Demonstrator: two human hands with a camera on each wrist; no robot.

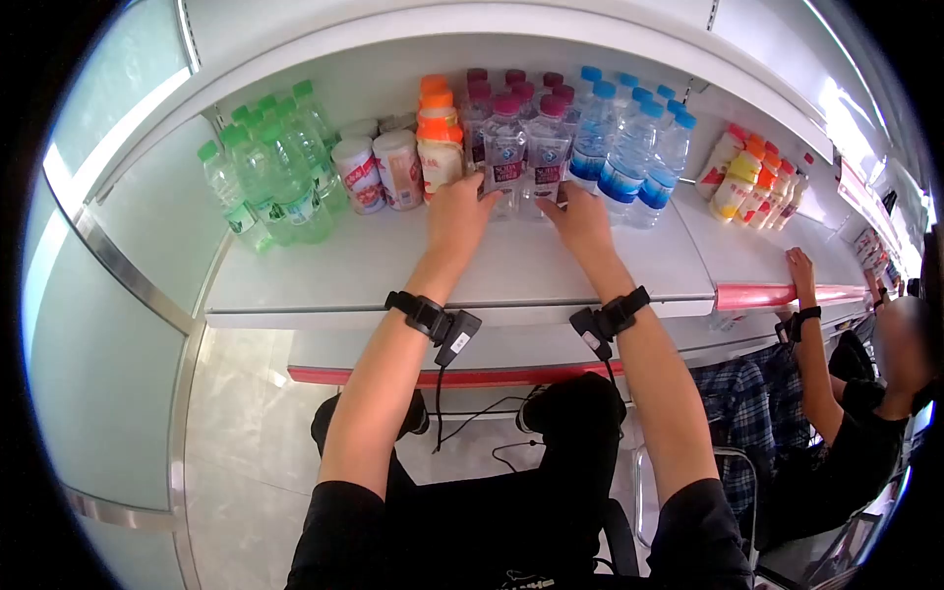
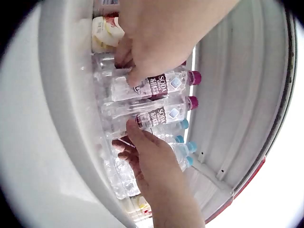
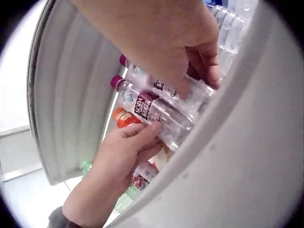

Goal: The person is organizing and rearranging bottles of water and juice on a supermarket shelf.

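Observation:
Two clear soda water bottles with dark pink caps stand side by side at the shelf's front, a left bottle [image 1: 504, 147] and a right bottle [image 1: 548, 147]. My left hand [image 1: 458, 218] holds the left bottle low at its outer side, with the thumb on the front near the label. At the right bottle's outer side my right hand [image 1: 587, 218] grips low, thumb across the front and fingers bent beside it. In the right wrist view, the right hand [image 3: 180, 52] partly covers its bottle. More pink-capped bottles [image 1: 477, 90] stand behind the front pair.
Blue-capped water bottles [image 1: 625, 162] stand close on the right, orange-capped bottles [image 1: 440, 157] on the left. Further left are cans [image 1: 357, 175] and green-capped bottles [image 1: 292, 187]. An upper shelf [image 1: 472, 49] overhangs the rows. Another person [image 1: 826, 413] sits at the right.

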